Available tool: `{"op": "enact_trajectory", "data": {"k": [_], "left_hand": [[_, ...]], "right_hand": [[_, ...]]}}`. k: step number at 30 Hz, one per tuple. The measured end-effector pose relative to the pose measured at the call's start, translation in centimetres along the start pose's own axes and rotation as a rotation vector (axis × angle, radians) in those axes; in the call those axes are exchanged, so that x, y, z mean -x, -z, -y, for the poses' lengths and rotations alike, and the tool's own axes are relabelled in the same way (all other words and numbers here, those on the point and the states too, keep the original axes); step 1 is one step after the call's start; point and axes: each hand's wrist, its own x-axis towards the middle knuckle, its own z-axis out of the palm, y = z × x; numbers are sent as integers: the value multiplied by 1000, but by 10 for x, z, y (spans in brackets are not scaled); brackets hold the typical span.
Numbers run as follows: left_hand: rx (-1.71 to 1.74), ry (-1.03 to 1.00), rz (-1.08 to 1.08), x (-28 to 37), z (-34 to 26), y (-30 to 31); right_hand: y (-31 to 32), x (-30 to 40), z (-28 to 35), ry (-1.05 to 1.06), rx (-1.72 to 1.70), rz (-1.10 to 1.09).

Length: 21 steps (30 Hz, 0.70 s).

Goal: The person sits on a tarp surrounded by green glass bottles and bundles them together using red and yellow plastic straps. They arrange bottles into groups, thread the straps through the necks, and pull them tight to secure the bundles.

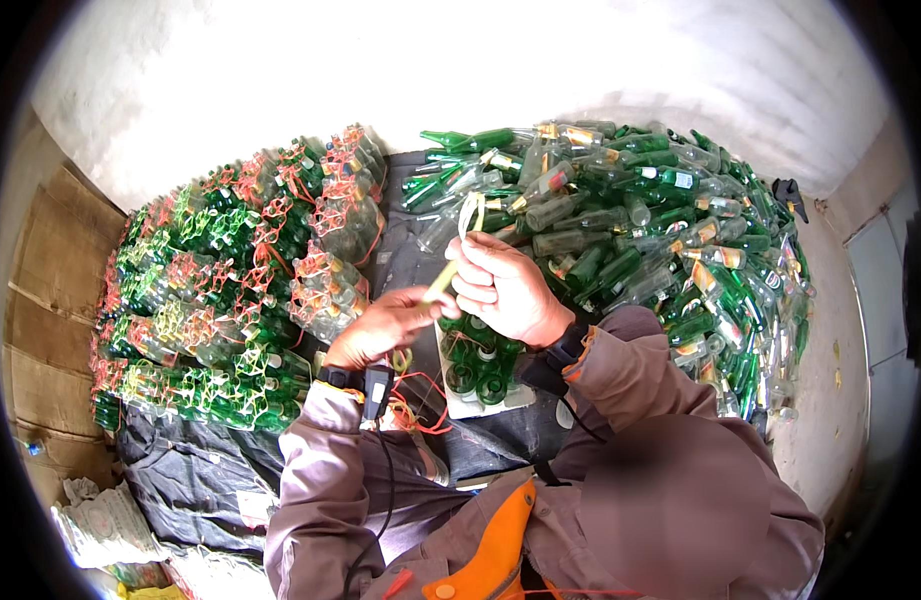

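A pale yellow plastic strap (443, 279) runs between my two hands, with a loop of it standing up above the right one. My right hand (509, 289) pinches the strap near that loop. Lower down and to the left, my left hand (393, 319) grips the strap between thumb and fingers. Beneath them, several green glass bottles (479, 356) stand upright and close together on a white board (468, 406). My right hand partly hides this group. Red plastic cord (411, 409) lies loose in tangles left of the board, close to my left wrist.
On the left stand rows of bottles bundled with red and yellow cord (227, 277). A large heap of loose green and clear bottles (640, 202) lies on the right. Dark sheeting (400, 262) covers the floor between them. Cardboard (55, 262) lines the left side; a white wall (430, 67) rises behind.
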Motion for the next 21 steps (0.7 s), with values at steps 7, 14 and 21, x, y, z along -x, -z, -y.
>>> {"op": "enact_trajectory", "data": {"k": [7, 14, 21], "left_hand": [[124, 51, 102, 4, 4, 9], [-50, -36, -114, 19, -2, 36], [-51, 0, -413, 20, 6, 71]], "right_hand": [[12, -6, 12, 75, 46, -68], [22, -4, 22, 29, 142, -128], [36, -3, 45, 28, 459, -304]]}}
